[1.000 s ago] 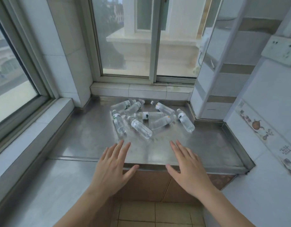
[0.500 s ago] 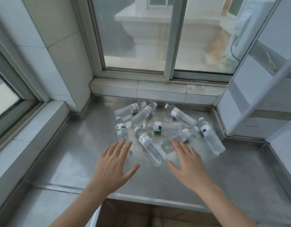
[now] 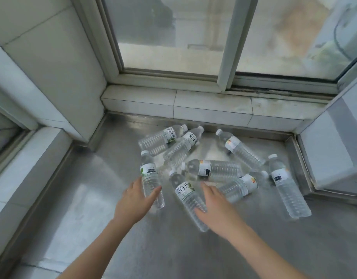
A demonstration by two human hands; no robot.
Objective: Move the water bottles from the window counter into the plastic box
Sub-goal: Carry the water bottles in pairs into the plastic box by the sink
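Several clear water bottles lie in a loose heap on the steel window counter (image 3: 97, 198). My left hand (image 3: 134, 200) reaches the leftmost bottle (image 3: 149, 174), thumb across its lower body and fingers along its left side; the bottle still rests on the counter. My right hand (image 3: 214, 208) is spread over the bottle with the white and green label (image 3: 184, 191), thumb on its body, fingers pointing toward a bottle with an orange-marked label (image 3: 240, 186). More bottles lie behind (image 3: 215, 170), at the back (image 3: 163, 135) and far right (image 3: 286, 188). No plastic box is in view.
A tiled sill (image 3: 193, 109) and window frame (image 3: 229, 57) close off the back. A tiled pillar (image 3: 53, 67) stands at the left and a white wall (image 3: 334, 148) at the right. The counter's raised steel lip (image 3: 300, 158) runs along the right side.
The view has dropped closer to the counter. Both hands moved forward from above the front edge onto the nearest bottles, left onto the leftmost one, right onto the labelled one.
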